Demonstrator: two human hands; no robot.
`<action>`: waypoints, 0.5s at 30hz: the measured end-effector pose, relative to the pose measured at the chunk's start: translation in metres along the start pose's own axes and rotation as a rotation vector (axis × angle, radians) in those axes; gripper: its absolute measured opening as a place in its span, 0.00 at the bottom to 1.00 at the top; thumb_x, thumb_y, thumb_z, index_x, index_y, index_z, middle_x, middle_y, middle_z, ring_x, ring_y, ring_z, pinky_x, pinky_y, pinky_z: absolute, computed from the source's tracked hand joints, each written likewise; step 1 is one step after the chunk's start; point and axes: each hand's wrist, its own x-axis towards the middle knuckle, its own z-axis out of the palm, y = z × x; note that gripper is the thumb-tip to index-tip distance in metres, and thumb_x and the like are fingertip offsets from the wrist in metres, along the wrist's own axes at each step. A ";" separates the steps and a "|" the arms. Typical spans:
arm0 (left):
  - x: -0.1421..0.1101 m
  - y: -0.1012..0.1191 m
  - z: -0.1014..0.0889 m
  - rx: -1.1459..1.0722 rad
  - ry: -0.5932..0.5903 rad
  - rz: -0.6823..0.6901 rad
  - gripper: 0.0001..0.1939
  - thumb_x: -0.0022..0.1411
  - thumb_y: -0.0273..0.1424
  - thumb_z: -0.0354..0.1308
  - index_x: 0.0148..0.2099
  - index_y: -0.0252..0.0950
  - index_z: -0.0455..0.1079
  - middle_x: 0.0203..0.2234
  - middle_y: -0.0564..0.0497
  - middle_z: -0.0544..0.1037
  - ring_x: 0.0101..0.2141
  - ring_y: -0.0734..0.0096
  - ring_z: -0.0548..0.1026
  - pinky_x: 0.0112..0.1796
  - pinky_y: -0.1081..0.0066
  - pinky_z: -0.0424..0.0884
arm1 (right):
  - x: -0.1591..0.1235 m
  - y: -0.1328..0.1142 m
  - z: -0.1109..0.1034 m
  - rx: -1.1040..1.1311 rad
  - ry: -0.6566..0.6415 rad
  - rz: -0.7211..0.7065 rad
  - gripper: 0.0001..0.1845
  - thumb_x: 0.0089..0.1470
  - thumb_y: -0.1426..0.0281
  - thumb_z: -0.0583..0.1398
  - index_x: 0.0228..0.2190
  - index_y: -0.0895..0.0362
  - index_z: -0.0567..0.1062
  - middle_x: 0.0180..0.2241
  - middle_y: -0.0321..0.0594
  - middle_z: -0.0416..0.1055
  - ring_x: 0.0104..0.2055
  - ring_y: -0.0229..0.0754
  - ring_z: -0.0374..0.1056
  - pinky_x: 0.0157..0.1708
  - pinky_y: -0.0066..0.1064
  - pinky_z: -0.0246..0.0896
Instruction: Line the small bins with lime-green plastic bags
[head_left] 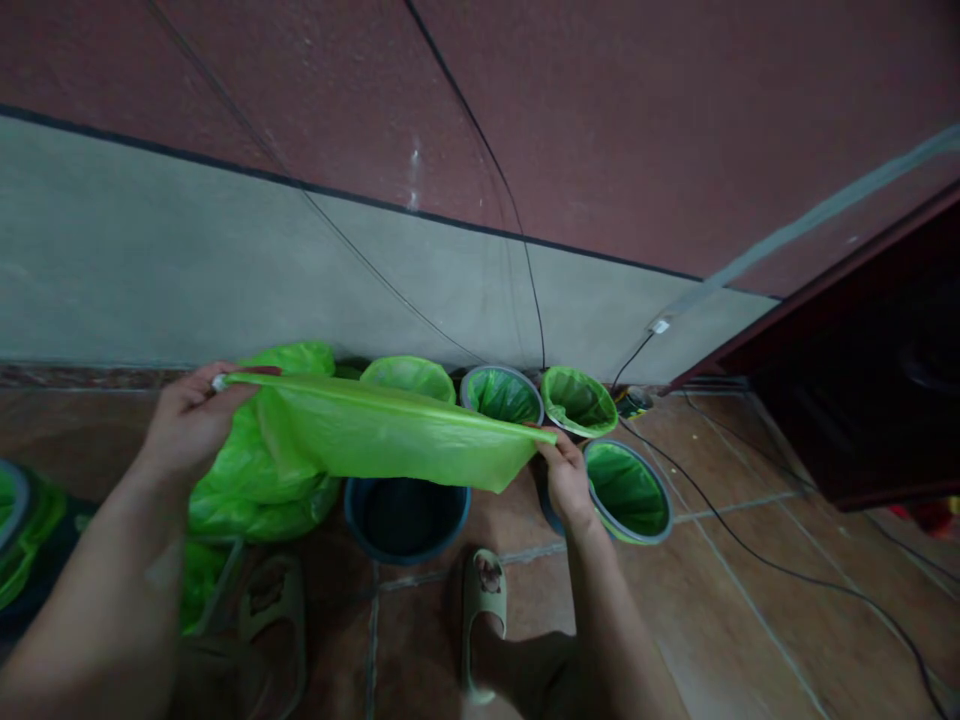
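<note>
A bright green plastic bag is stretched between my two hands, its upper edge pulled taut and its body hanging down. My left hand is closed on one end of that edge. At the other end, my right hand pinches the bag's corner. Below the bag stands a blue bin with a dark inside and no liner showing. Behind and beneath my left hand, a heap of crumpled green plastic bulges up, partly hidden by the bag and my arm.
Lined bins stand along the wall: a green one, a grey-rimmed one and another green one. Nearer is a lined bin. One more bin is at far left. A black cable crosses the tiled floor.
</note>
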 end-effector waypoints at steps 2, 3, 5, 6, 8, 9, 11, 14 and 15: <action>0.000 -0.001 0.003 -0.030 0.012 0.041 0.15 0.47 0.38 0.61 0.37 0.38 0.68 0.22 0.58 0.69 0.21 0.76 0.66 0.24 0.75 0.65 | -0.001 -0.002 0.003 0.037 0.049 -0.027 0.12 0.49 0.60 0.60 0.32 0.54 0.72 0.31 0.34 0.70 0.36 0.40 0.63 0.40 0.31 0.58; 0.000 -0.002 0.005 0.005 0.034 0.102 0.13 0.49 0.37 0.60 0.37 0.37 0.67 0.22 0.59 0.67 0.21 0.77 0.65 0.24 0.76 0.63 | -0.001 -0.003 0.004 0.030 0.086 -0.049 0.12 0.49 0.60 0.60 0.32 0.55 0.70 0.29 0.33 0.68 0.34 0.39 0.61 0.38 0.29 0.57; 0.001 -0.003 0.011 0.133 0.112 0.207 0.12 0.52 0.37 0.58 0.37 0.37 0.66 0.23 0.58 0.66 0.23 0.77 0.64 0.26 0.77 0.62 | -0.002 -0.002 0.007 0.004 0.134 -0.074 0.12 0.50 0.59 0.58 0.32 0.54 0.68 0.27 0.31 0.65 0.30 0.37 0.59 0.34 0.28 0.55; 0.000 -0.002 0.014 0.205 0.155 0.242 0.12 0.53 0.38 0.57 0.37 0.36 0.66 0.24 0.58 0.66 0.24 0.77 0.64 0.28 0.77 0.62 | -0.002 -0.002 0.008 -0.014 0.148 -0.081 0.12 0.51 0.59 0.58 0.32 0.54 0.68 0.26 0.31 0.64 0.29 0.37 0.58 0.33 0.27 0.55; -0.004 0.002 0.022 0.343 0.220 0.273 0.12 0.55 0.38 0.55 0.38 0.35 0.67 0.24 0.57 0.66 0.25 0.75 0.64 0.29 0.76 0.62 | -0.003 -0.002 0.009 -0.070 0.188 -0.105 0.12 0.53 0.58 0.56 0.33 0.55 0.67 0.27 0.32 0.64 0.30 0.37 0.59 0.34 0.28 0.55; -0.007 0.006 0.025 0.404 0.235 0.272 0.13 0.56 0.39 0.54 0.39 0.35 0.67 0.24 0.56 0.66 0.25 0.75 0.64 0.29 0.75 0.61 | -0.003 -0.003 0.008 -0.116 0.217 -0.126 0.12 0.53 0.58 0.56 0.33 0.55 0.67 0.28 0.33 0.65 0.31 0.38 0.60 0.35 0.29 0.56; -0.015 0.015 0.030 0.517 0.221 0.251 0.15 0.58 0.39 0.52 0.41 0.34 0.68 0.24 0.55 0.67 0.25 0.73 0.65 0.30 0.74 0.62 | -0.004 -0.005 0.007 -0.240 0.271 -0.172 0.13 0.56 0.58 0.54 0.33 0.56 0.67 0.30 0.37 0.67 0.33 0.41 0.61 0.37 0.31 0.56; -0.023 0.025 0.032 0.655 0.162 0.227 0.17 0.60 0.41 0.49 0.44 0.34 0.70 0.25 0.52 0.70 0.26 0.70 0.67 0.32 0.72 0.64 | -0.007 -0.012 0.003 -0.436 0.316 -0.216 0.15 0.59 0.58 0.51 0.34 0.56 0.68 0.29 0.39 0.67 0.33 0.43 0.62 0.38 0.33 0.56; -0.023 0.027 0.031 0.691 0.150 0.226 0.18 0.60 0.41 0.49 0.44 0.35 0.70 0.25 0.51 0.70 0.27 0.69 0.68 0.33 0.72 0.65 | -0.008 -0.014 0.002 -0.486 0.324 -0.226 0.16 0.59 0.57 0.50 0.34 0.56 0.69 0.28 0.39 0.68 0.33 0.43 0.62 0.38 0.33 0.56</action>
